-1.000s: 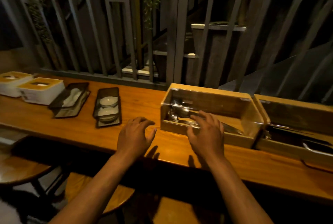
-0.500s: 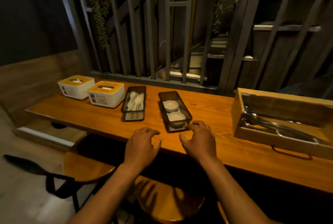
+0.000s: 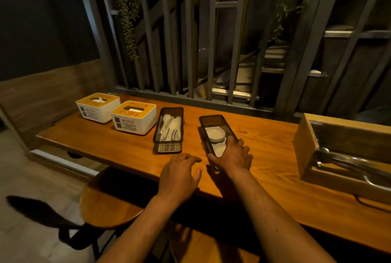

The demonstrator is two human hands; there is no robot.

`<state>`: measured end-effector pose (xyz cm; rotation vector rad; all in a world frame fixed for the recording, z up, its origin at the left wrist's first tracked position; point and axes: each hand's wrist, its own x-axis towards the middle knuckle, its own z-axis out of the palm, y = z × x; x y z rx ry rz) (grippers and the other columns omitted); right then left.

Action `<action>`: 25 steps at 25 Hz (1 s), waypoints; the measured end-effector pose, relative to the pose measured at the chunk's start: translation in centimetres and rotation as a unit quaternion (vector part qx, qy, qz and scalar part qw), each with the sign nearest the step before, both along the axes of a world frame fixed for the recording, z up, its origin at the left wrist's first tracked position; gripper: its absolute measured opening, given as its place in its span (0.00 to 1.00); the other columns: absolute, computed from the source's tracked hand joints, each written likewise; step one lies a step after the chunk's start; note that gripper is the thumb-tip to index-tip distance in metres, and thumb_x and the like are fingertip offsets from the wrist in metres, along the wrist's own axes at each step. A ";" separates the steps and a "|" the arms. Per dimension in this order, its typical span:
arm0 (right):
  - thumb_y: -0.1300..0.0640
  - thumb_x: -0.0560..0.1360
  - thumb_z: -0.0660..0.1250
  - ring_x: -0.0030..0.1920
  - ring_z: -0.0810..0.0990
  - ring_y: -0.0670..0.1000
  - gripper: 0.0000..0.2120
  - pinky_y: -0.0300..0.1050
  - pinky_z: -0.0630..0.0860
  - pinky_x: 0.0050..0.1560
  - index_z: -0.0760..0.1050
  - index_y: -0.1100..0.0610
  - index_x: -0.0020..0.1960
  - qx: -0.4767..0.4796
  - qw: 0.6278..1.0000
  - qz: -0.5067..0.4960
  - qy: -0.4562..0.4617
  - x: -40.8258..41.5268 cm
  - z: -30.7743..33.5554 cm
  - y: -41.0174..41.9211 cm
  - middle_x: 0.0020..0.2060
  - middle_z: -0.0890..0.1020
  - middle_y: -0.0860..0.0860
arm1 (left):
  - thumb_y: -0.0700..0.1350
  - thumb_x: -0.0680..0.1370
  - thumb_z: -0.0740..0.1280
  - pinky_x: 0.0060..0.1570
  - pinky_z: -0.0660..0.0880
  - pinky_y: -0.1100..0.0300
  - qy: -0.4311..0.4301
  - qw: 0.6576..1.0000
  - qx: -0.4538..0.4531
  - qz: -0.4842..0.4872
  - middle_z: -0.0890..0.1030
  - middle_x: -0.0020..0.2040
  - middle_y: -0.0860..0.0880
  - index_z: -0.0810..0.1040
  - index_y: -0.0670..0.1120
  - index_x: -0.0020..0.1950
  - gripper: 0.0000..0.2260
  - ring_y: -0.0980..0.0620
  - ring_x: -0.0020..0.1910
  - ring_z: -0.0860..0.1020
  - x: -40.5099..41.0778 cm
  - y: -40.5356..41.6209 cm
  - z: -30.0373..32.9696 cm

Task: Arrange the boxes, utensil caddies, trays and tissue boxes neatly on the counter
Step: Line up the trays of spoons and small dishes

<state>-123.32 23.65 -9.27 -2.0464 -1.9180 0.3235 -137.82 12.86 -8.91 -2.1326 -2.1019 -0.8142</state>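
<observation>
two white tissue boxes [image 3: 98, 107] [image 3: 133, 117] with orange tops sit at the far left of the wooden surface [image 3: 264, 142]. two dark oblong trays: one [image 3: 169, 130] holds white spoons, the other [image 3: 218, 133] two white dishes. right hand [image 3: 231, 157] grips the dish tray's near end; left hand [image 3: 179, 176] hovers spread. one wooden caddy [image 3: 347, 152] sits right.

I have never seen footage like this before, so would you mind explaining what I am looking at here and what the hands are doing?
No machine here: a person wears a wide-angle camera on the head, looking down at their own bare hands. The single view shows a wooden counter. On it, from the left, sit two tissue boxes, a dark tray of white spoons, a dark tray of small white dishes and a wooden utensil caddy. The right hand grips the near end of the dish tray. The left hand hovers open beside it, holding nothing.
</observation>
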 end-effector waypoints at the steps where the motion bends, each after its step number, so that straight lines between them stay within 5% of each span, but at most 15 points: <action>1: 0.34 0.64 0.73 0.68 0.67 0.62 0.43 0.58 0.70 0.63 0.61 0.49 0.72 0.004 1.000 0.006 -0.003 0.7 -0.2 0.4 0.70 0.67 0.58 | 0.56 0.78 0.63 0.55 0.70 0.59 0.001 1.000 -0.004 -0.001 0.78 0.62 0.55 0.76 0.57 0.65 0.15 0.54 0.62 0.72 0.2 0.9 0.1; 9: 0.42 0.64 0.77 0.63 0.72 0.55 0.29 0.57 0.72 0.62 0.68 0.42 0.61 -0.089 0.991 0.095 -0.016 15.0 3.1 2.2 0.65 0.74 0.50 | 0.52 0.78 0.65 0.66 0.67 0.48 0.032 0.997 -0.046 -0.057 0.68 0.73 0.46 0.65 0.58 0.74 0.24 0.44 0.72 0.65 4.2 11.7 0.5; 15: 0.50 0.76 0.68 0.62 0.76 0.55 0.18 0.55 0.69 0.67 0.73 0.51 0.65 -0.004 0.980 0.052 -0.192 16.7 3.1 1.5 0.62 0.79 0.54 | 0.62 0.80 0.57 0.69 0.64 0.45 0.063 0.982 -0.140 -0.112 0.59 0.78 0.44 0.62 0.62 0.75 0.23 0.40 0.74 0.60 5.5 17.2 -0.3; 20: 0.44 0.77 0.63 0.77 0.56 0.62 0.38 0.60 0.43 0.77 0.50 0.60 0.78 0.048 0.960 -0.008 -0.275 16.2 -2.0 0.8 0.77 0.57 0.62 | 0.53 0.82 0.57 0.61 0.73 0.48 0.022 0.990 -0.116 -0.081 0.55 0.79 0.41 0.55 0.58 0.78 0.25 0.40 0.70 0.68 8.7 14.3 -3.2; 25: 0.43 0.78 0.60 0.78 0.50 0.64 0.40 0.60 0.42 0.77 0.44 0.60 0.78 0.046 0.957 -0.044 -0.284 15.9 -3.2 1.6 0.78 0.52 0.62 | 0.50 0.81 0.59 0.58 0.73 0.48 0.015 0.988 -0.144 -0.055 0.50 0.79 0.38 0.53 0.54 0.79 0.28 0.38 0.67 0.70 10.6 14.5 -2.8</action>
